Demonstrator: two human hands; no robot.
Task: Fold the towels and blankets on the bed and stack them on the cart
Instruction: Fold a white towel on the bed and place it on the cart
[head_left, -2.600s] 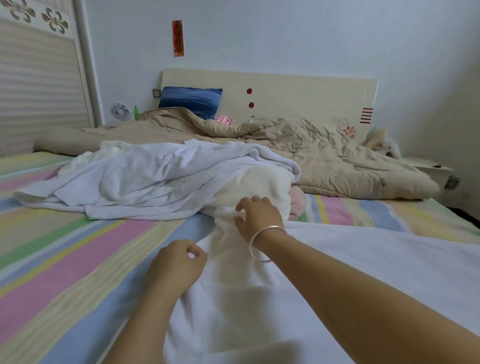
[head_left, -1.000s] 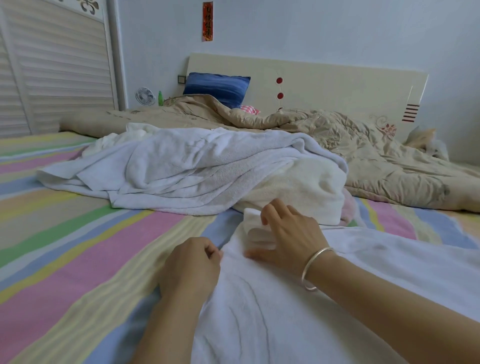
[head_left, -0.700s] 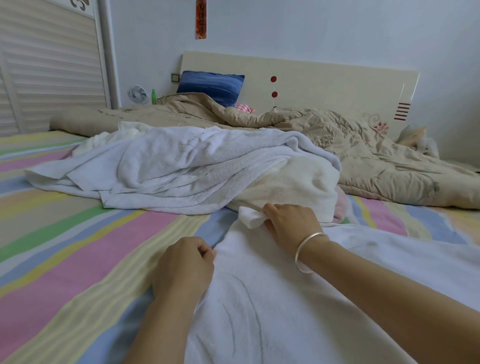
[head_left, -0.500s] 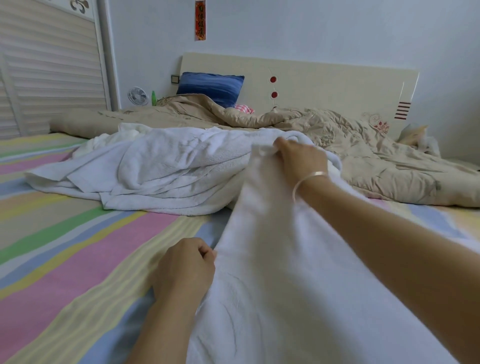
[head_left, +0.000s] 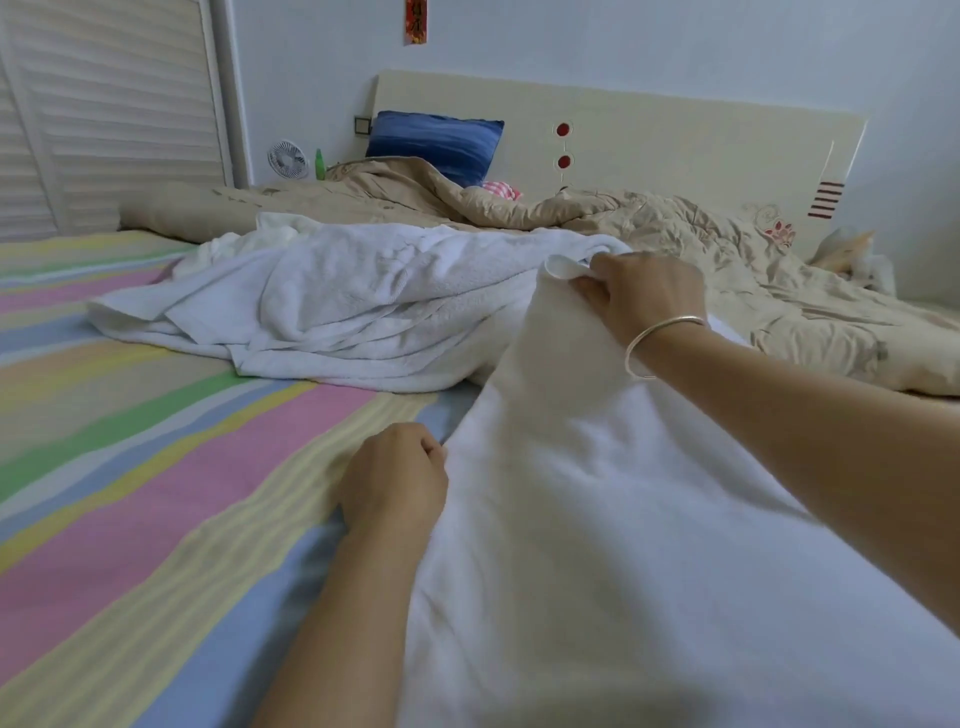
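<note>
A white towel (head_left: 597, 545) lies spread over the near right of the striped bed (head_left: 156, 493). My right hand (head_left: 641, 293), with a silver bangle on the wrist, pinches the towel's far corner and holds it raised above the bed. My left hand (head_left: 397, 475) grips the towel's left edge, down on the sheet. Behind them lies a heap of crumpled white towels (head_left: 337, 301). No cart is in view.
A rumpled beige quilt (head_left: 701, 249) covers the far end of the bed below the cream headboard (head_left: 649, 140), with a blue pillow (head_left: 436, 143) against it. A louvered wardrobe door (head_left: 104, 104) stands at left. A small fan (head_left: 287, 160) and a green bottle (head_left: 320, 164) sit beside it.
My right hand took hold of the towel's far corner on the bed and lifted it up. My left hand has stayed on the left edge.
</note>
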